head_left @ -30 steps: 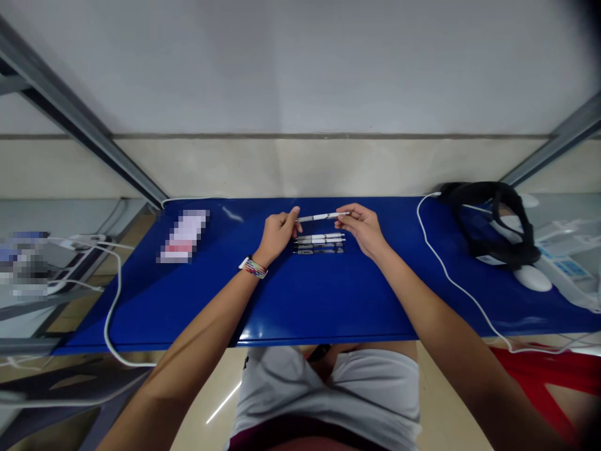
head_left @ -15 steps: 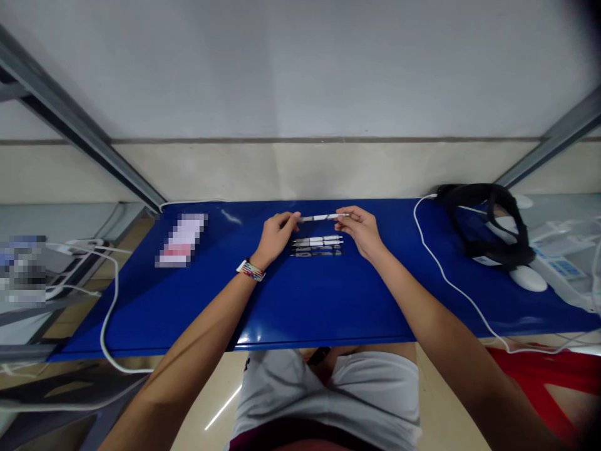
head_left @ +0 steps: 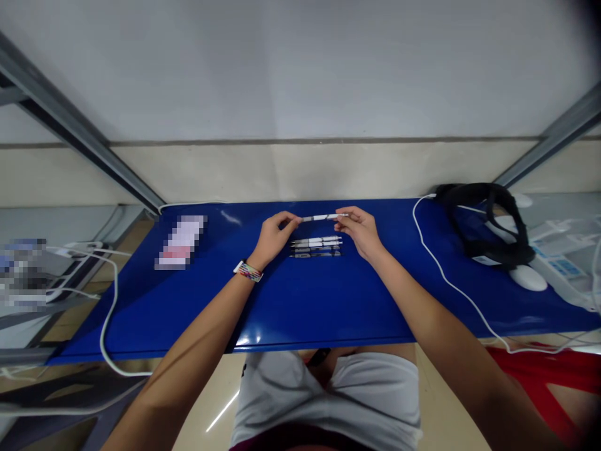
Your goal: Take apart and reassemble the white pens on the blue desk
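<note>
A white pen lies crosswise between my two hands, above the far part of the blue table. My left hand pinches its left end between thumb and fingers. At the other end, my right hand grips the pen with thumb and fingertips. Just below it on the table, several pens rest in a stack of parallel rows, white ones at the back and darker ones in front. A patterned band circles my left wrist.
On the left lies a blurred white and pink rectangle. A black head strap device with white parts sits at the right, near a white cable. Metal posts rise at both far corners, with a wall behind.
Both hands keep the pen in nearly the same place. My left fingers have shifted slightly at its left end; the pens on the table have not moved.
</note>
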